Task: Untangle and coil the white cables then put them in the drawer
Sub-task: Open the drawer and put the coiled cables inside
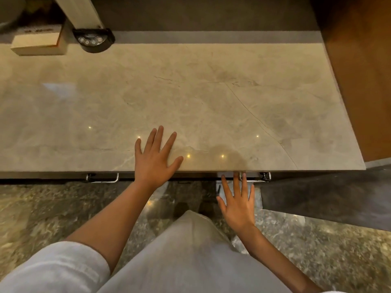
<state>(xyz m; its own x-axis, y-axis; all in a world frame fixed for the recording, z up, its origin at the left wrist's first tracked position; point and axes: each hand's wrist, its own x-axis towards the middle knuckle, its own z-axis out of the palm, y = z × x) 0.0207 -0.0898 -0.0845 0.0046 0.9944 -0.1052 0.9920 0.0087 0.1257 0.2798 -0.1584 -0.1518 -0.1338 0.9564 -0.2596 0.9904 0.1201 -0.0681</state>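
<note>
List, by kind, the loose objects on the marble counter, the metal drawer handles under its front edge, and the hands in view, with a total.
Small tan cardboard box: 1
Black rounded device with round buttons: 1
Metal drawer handles: 2
Bare hands, left and right: 2
White cables: 0
Total: 6

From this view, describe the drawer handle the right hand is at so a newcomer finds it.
Follow the stone counter to its near edge. Two metal handles sit just under it; take the right handle, where the right hand has its fingertips, not the left handle with no hand on it.
</note>
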